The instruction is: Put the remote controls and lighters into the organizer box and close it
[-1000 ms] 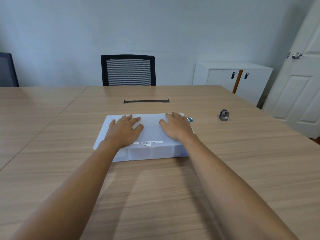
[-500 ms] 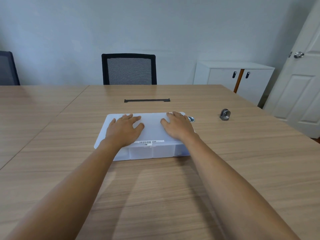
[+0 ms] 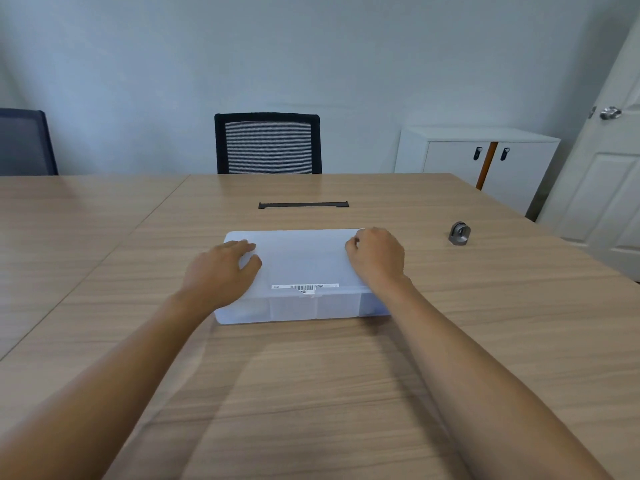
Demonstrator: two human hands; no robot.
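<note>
Both hands rest on the closed translucent organizer box (image 3: pixel 301 268) mid-table (image 3: pixel 311 393): left hand (image 3: pixel 221 271) flat with fingers loosely spread, right hand (image 3: pixel 377 258) with fingers curled at the far right corner, gripping nothing.

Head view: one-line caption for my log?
Both hands, left and right, rest on the closed translucent plastic organizer box on a wooden table.
</note>
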